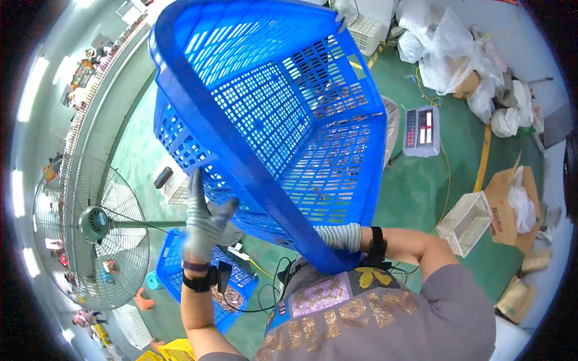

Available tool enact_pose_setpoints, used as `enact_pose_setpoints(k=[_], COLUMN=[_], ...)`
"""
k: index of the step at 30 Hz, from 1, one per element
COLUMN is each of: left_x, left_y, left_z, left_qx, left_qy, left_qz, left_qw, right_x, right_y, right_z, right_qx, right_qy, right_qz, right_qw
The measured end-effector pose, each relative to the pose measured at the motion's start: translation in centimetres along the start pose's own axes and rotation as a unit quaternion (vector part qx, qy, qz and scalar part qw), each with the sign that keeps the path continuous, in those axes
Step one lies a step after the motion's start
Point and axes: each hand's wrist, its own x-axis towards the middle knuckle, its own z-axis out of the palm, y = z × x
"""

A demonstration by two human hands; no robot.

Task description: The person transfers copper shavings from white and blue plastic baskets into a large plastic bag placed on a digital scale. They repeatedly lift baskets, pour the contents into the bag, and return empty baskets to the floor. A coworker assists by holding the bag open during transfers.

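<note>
A large blue plastic basket (265, 114) with slotted walls is raised and tilted in front of me, its open side facing me. My left hand (205, 222), in a striped glove with grey fingertips, is at its left outer side, fingers stretched and thumb apart. My right hand (342, 237), gloved too, is at the near lower corner, gripping the rim; its fingertips are hidden behind the basket. At the far top corner another gloved hand (341, 21) is on the rim, apparently a co-worker's. Inside, no loose items show.
A green fan (93, 224) stands left. A second blue basket (171, 265) holding small brownish items sits on the floor beside cables. To the right are a digital scale (421, 131), a white crate (465, 224), a cardboard box (506, 207) and plastic bags (448, 51). Yellow crates (174, 350) stand lower left.
</note>
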Motion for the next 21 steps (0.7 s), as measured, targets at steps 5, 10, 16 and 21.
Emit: enact_pose_setpoints(k=[5, 10, 16, 21], left_x=[2.1, 5.6, 3.3, -0.6], left_y=[8.9, 9.4, 7.3, 7.1], left_z=[-2.0, -1.9, -0.1, 1.8], left_qx=[0.061, -0.023, -0.534, -0.604], left_qy=[0.034, 0.02, 0.118, 0.007], left_qz=[0.166, -0.008, -0.252, -0.329], left_qw=[0.984, 0.999, 0.799, 0.726], right_x=[-0.1, -0.6, -1.0, -0.4], right_y=[0.1, -2.2, -5.5, -4.6], right_z=[0.6, 1.4, 0.9, 0.3], right_qx=[0.036, 0.004, -0.115, -0.103], right_qy=[0.004, 0.019, 0.035, 0.003], right_qz=[0.029, 0.056, -0.07, -0.026], right_qw=[0.999, 0.998, 0.99, 0.994])
